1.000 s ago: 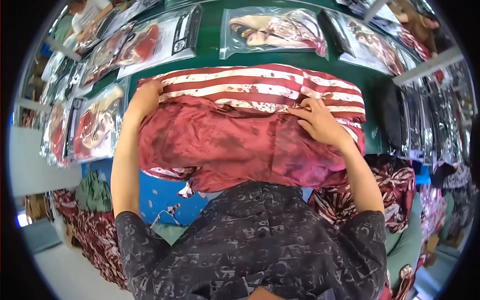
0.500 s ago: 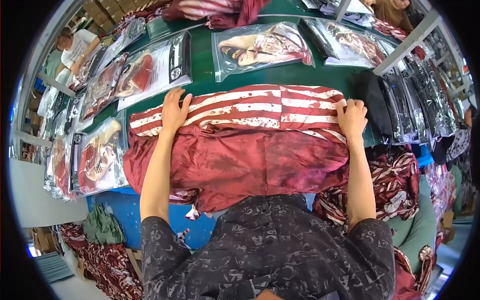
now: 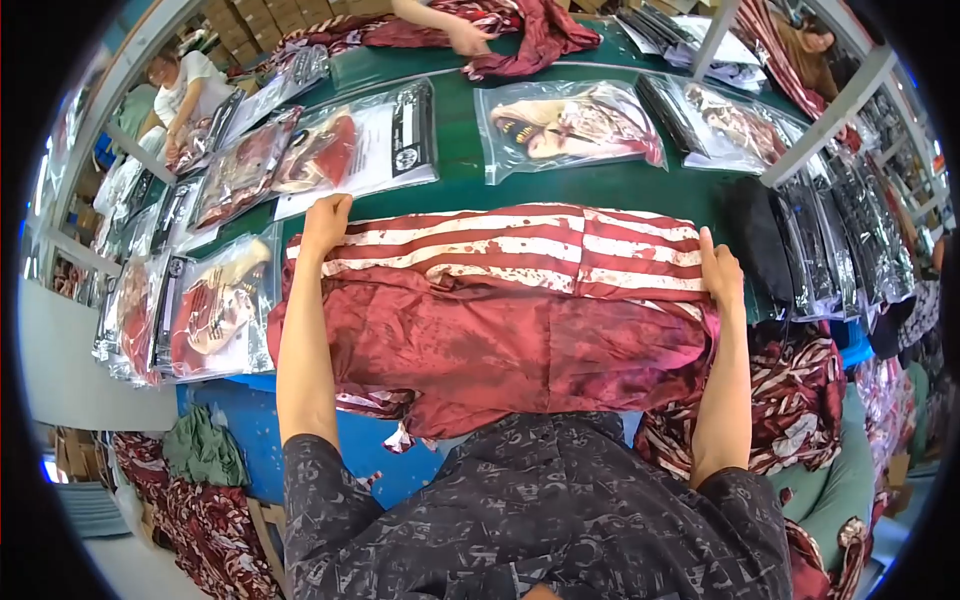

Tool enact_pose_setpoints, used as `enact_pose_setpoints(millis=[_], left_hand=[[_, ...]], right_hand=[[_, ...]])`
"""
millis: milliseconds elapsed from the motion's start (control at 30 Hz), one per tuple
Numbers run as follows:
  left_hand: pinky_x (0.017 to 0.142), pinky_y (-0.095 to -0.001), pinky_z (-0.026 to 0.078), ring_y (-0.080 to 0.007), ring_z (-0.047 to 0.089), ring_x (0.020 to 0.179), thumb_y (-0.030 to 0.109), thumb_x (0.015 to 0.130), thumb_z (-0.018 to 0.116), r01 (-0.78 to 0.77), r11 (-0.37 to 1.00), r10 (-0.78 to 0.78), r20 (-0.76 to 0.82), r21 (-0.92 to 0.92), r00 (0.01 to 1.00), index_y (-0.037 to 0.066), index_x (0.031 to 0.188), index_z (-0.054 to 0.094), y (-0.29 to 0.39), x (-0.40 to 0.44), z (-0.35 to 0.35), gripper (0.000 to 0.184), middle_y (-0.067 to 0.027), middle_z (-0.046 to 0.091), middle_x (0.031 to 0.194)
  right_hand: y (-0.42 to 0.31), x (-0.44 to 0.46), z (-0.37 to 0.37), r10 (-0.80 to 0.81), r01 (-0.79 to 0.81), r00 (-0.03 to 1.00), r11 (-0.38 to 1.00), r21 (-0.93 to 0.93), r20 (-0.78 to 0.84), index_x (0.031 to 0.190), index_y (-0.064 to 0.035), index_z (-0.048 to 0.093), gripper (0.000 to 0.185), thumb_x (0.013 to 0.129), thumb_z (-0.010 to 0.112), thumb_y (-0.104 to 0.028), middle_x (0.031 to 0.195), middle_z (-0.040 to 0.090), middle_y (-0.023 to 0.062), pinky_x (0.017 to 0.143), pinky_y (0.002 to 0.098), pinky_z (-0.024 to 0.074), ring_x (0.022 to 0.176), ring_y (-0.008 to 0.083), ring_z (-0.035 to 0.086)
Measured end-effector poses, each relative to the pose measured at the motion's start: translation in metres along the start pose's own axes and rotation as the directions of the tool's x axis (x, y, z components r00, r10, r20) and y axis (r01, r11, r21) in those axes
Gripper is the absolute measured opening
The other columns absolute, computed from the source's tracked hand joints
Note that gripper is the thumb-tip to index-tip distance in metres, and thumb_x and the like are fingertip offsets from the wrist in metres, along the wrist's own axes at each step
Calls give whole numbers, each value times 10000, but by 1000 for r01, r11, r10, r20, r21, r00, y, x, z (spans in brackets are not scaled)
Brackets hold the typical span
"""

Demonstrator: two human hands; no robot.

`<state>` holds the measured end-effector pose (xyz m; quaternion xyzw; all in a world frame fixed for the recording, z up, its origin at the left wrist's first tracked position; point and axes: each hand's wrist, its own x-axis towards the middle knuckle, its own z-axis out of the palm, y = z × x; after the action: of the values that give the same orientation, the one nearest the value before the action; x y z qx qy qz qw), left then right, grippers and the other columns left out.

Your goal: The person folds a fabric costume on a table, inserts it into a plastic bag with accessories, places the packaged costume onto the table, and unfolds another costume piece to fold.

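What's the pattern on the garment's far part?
The garment's far part has spattered red and white stripes; head view.

No legible wording, 1 round white emblem (image 3: pixel 405 159) on a black strip (image 3: pixel 409 112), bagged sheet (image 3: pixel 375 150) print too small to read.

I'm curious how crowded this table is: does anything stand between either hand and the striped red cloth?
Nothing visible does: the left hand and right hand are at opposite ends of the cloth. A clear bag lies beyond it, apart.

Garment workshop, bagged goods (image 3: pixel 570 128) on green worktable (image 3: pixel 600 188), stacked cartons (image 3: pixel 285 13), co-worker (image 3: pixel 190 88).
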<state>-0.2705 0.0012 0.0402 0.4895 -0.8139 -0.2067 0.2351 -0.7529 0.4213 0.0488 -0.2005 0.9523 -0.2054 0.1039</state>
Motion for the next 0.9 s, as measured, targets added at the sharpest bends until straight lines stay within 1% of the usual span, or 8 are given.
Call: enact_pose_setpoints(millis=[233,300,367,467,600,733,800,900], left_hand=[[772,-422,493,-407,649,855,281,943,568,-90,993,82,110,73,991,-2,945,702,5,6,8,313,-212,678,846],[771,-449,498,-391,652,854,281,931,584,-262,943,233,153,206,960,-27,898,694,-18,-2,25,329,-229,671,836],[783,-471,491,-401,622,916,270,919,607,-482,860,507,-164,168,846,-59,872,666,-24,-25,30,338,-221,676,918],[774,-472,491,-396,601,935,249,908,629,-463,870,490,-194,169,850,-57,866,647,-30,-48,22,310,-208,669,977],[729,-446,500,-373,605,868,244,885,663,-317,924,360,-211,213,909,-35,872,644,-28,-63,16,280,-181,663,910],[702,-420,494,-348,604,827,253,869,682,-312,915,389,-356,254,850,-6,907,663,-26,-54,14,262,-170,646,835],[678,-401,494,-329,604,813,251,852,707,-381,838,531,-422,390,735,25,940,674,-25,-27,11,245,-155,636,837],[680,-398,493,-315,602,819,245,838,722,-401,807,587,-517,433,622,38,964,686,11,12,-11,245,-147,629,863]], right_hand=[[-7,17,26,-24,23,1000,997,-68,-11,1216,38,501,729,937,366,-622,1142,613,321,982,498,432,1118,461,572],[-10,14,36,-14,7,999,985,-173,-41,1182,30,504,678,946,368,-591,1128,621,310,962,507,453,1092,462,587],[-16,0,51,-39,13,994,969,-248,-101,1123,17,525,607,954,395,-551,1089,635,289,898,512,493,1041,450,616],[-22,-27,69,-221,127,941,932,-339,-255,1062,5,498,505,980,416,-486,1032,650,264,757,501,542,913,450,650],[-27,-27,68,-301,240,932,931,-276,-204,1018,-17,434,390,997,440,-407,961,651,276,694,524,530,808,478,640],[-30,-3,71,-440,391,842,896,-211,-311,1010,-46,387,312,1003,455,-351,880,637,291,641,569,490,739,499,613],[-50,18,57,-463,440,809,886,-148,-363,1011,-41,401,285,1010,454,-322,853,616,316,638,598,452,772,520,588],[-86,54,21,-514,497,694,849,-182,-503,1006,-41,405,265,1014,451,-302,862,620,298,610,587,460,754,509,592]])
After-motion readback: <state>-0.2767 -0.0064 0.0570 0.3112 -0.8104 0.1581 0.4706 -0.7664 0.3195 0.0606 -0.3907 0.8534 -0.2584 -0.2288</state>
